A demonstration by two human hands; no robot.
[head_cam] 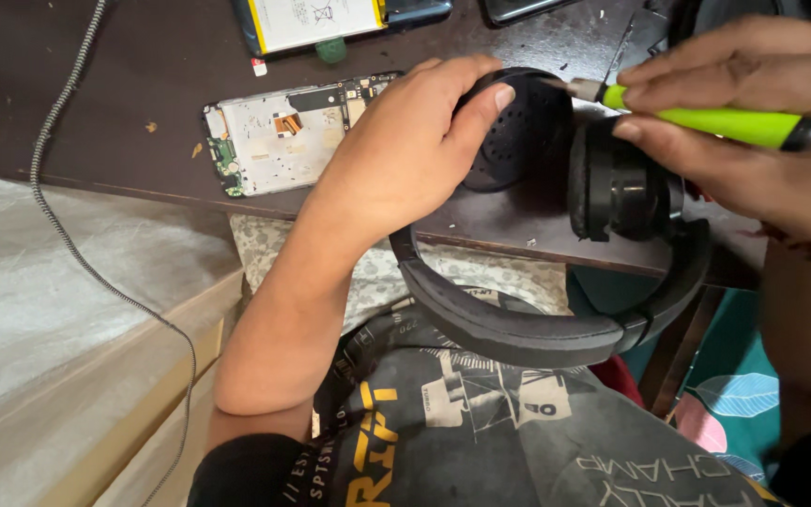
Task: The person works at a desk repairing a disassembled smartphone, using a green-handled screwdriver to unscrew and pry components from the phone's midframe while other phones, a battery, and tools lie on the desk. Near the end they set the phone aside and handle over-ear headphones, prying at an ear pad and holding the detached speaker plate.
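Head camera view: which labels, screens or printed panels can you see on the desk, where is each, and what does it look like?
Battery label: top edge, rectangular, white with a yellow strip, in a blue phone shell.
Opened phone: beside the left hand, silver-white plate, green board; no screen face shows.
Small sticker: above that phone, white and red.

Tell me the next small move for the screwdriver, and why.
Probably ease the screwdriver tip down to the perforated earcup. The right hand holds it with the tip just at the cup's upper rim, not clearly seated, while the left hand steadies that cup on the table.
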